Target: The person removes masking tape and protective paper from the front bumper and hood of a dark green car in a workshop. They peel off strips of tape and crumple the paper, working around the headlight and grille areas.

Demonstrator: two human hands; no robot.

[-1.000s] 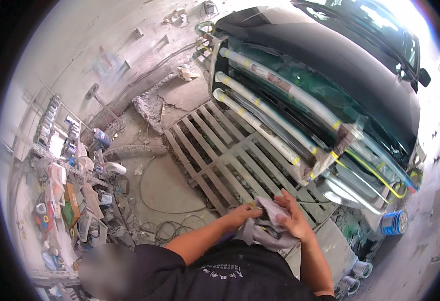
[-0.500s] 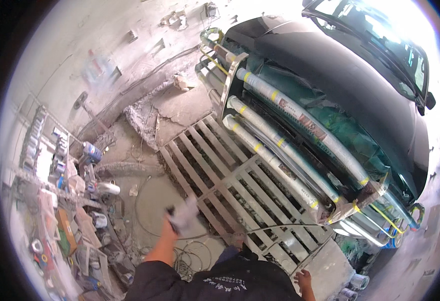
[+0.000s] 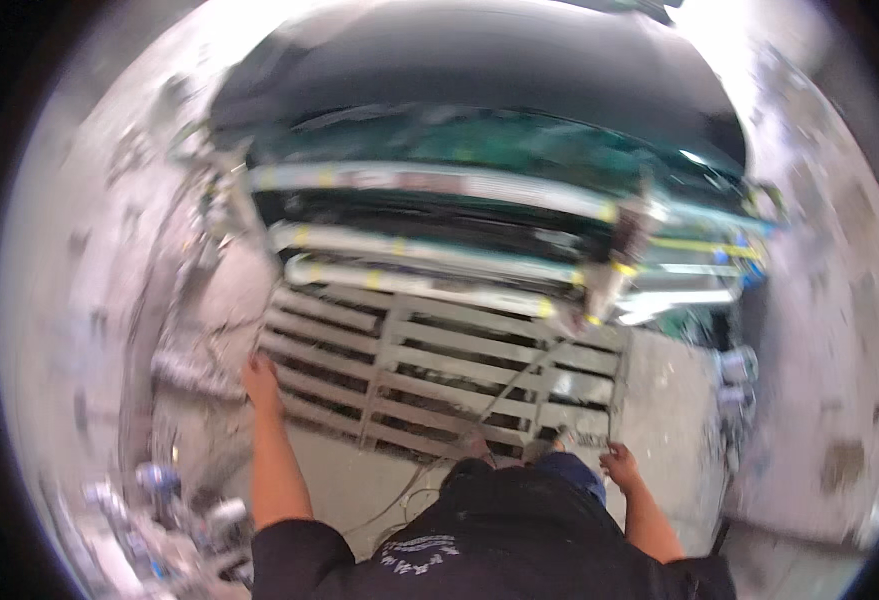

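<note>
My left hand (image 3: pixel 260 380) is held out over the left edge of a dusty slatted pallet (image 3: pixel 386 350). Motion blurs its fingers, but they look slightly apart and nothing shows in them. Low on the right, my right hand (image 3: pixel 620 466) hangs open beside my leg, its fingers loosely bent and apart, with nothing visible in them. Beyond the pallet stands a tubular bumper guard (image 3: pixel 439 290), its bars wrapped in pale film with yellow tape. Neither hand touches it. Behind it is a vehicle with a dark hood (image 3: pixel 479 60) and green sheeting (image 3: pixel 459 138) over its front.
A thin hose (image 3: pixel 507 392) crosses the pallet and runs to the floor near my feet. Cans (image 3: pixel 737 365) stand at the right by a concrete slab (image 3: pixel 667 385). At lower left are blurred cans and clutter (image 3: pixel 159 480). Broken concrete (image 3: pixel 234 300) lies along the left.
My view has swung right, to face the vehicle's front. The pale, blurred thing with a dark part that my left hand held is no longer in it. My right arm shows more fully.
</note>
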